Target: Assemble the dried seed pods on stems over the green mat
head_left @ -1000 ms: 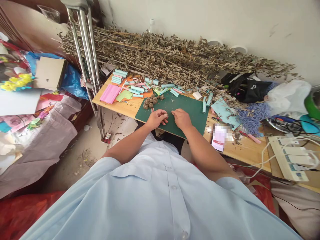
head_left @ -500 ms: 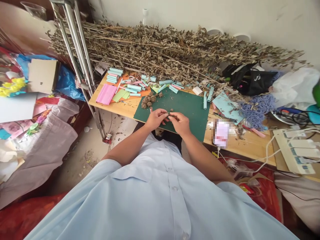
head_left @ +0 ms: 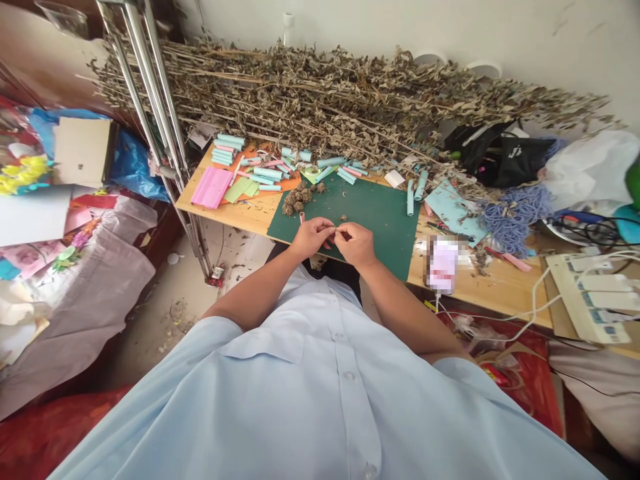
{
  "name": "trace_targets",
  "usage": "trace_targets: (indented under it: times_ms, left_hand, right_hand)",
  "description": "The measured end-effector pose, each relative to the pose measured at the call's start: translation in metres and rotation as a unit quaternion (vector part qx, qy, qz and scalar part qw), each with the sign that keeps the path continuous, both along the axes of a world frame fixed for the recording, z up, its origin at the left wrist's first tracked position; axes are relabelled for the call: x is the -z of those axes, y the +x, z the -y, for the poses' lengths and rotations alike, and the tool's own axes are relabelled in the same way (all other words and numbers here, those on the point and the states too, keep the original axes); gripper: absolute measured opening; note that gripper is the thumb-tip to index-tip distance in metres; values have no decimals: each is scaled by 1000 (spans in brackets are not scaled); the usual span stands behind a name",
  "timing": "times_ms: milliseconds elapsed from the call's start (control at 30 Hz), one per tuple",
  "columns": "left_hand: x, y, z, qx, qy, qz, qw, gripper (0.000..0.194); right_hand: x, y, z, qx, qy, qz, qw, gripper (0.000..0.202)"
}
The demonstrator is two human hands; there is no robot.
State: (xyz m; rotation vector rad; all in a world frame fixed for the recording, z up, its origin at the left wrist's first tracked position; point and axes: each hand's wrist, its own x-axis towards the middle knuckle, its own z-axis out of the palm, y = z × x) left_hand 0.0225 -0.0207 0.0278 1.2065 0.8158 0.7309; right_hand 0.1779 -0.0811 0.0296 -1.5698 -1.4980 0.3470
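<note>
Currently, the left hand [head_left: 311, 237] and right hand [head_left: 358, 244] are meeting at mid-frame over the near edge of a smooth green mat [head_left: 381, 223], fingertips drawn together; whether they are pinching anything small between them, cannot tell. Brown clumps [head_left: 296, 199], rough, crumbly and roundish, are lying heaped on the mat's upper left, a single brown crumb [head_left: 343, 218] sitting just above the right hand. A small pink roll [head_left: 302, 217] is standing between left hand and heap. Pale blue rolls [head_left: 267, 175], smooth and tubular, are crowding the mat's upper edge, some lying over orange paper [head_left: 295, 183]; a ridged pink sheet [head_left: 212, 188] is resting farther left. Across the upper frame, dried stems [head_left: 320, 100], brittle and curled-leaved, are covering the table's far side and hiding part of the wall. Shiny metal legs [head_left: 148, 80] are crossing in front of them at upper left. At right, tangled violet cord [head_left: 517, 217], a crinkled white bag [head_left: 580, 173] and a blocky power strip [head_left: 593, 297] with white cables are filling the table end.
</note>
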Motion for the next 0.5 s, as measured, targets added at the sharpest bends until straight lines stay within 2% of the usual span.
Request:
trace_targets:
  times_ms: [133,267,500]
  left_hand:
    - [-2,-2,-2,17,-22,5,1000,29]
    - [-2,-4,-4,38,-35,29,998,36]
    - [-5,-4,-3,22,-48,41,998,38]
  right_hand:
    - [1,-2,0,6,-50,-115,992,17]
    - [2,1,1,-17,-115,-259,959,26]
    - [3,5,3,-25,-113,-331,937,30]
